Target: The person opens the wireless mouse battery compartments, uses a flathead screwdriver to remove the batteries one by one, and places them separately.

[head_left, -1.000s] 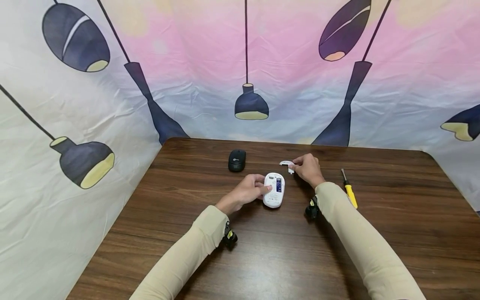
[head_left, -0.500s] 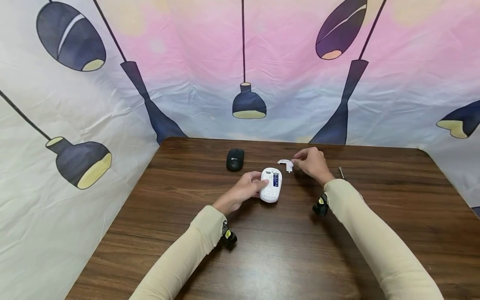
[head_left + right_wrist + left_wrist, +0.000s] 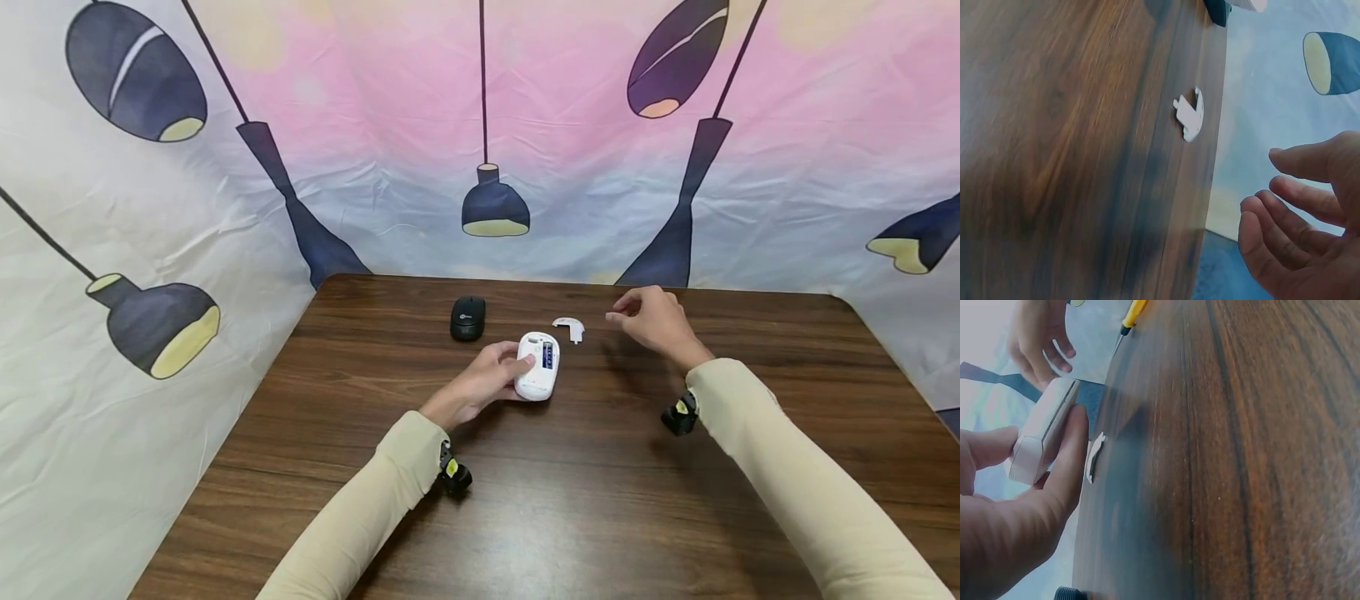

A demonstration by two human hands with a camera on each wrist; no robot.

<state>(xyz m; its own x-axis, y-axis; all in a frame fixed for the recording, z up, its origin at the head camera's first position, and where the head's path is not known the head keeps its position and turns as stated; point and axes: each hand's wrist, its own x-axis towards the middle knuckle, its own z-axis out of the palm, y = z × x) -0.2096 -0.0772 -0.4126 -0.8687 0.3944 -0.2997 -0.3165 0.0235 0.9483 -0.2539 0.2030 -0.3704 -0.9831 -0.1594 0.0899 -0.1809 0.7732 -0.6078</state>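
Observation:
My left hand [image 3: 483,377] grips a white computer mouse [image 3: 536,382] by its side, thumb across its underside, which faces up. A blue battery [image 3: 547,355] shows in its uncovered slot. In the left wrist view the mouse [image 3: 1038,434] appears edge-on, raised off the table. A white battery cover [image 3: 570,327] lies on the table just beyond the mouse; the right wrist view also shows this cover [image 3: 1190,116]. Right of the cover, my right hand [image 3: 654,321] hovers with loosely bent fingers and nothing between them.
A black computer mouse [image 3: 468,318] stands on the wooden table [image 3: 360,367], left of the white one. The left wrist view shows a yellow-handled screwdriver [image 3: 1134,312] near the right hand; my right arm hides it in the head view. A patterned cloth [image 3: 405,125] hangs behind the table.
My right hand has let go of the battery cover and moved away to the right and up, leaving it on the table. The left hand still holds the white mouse.

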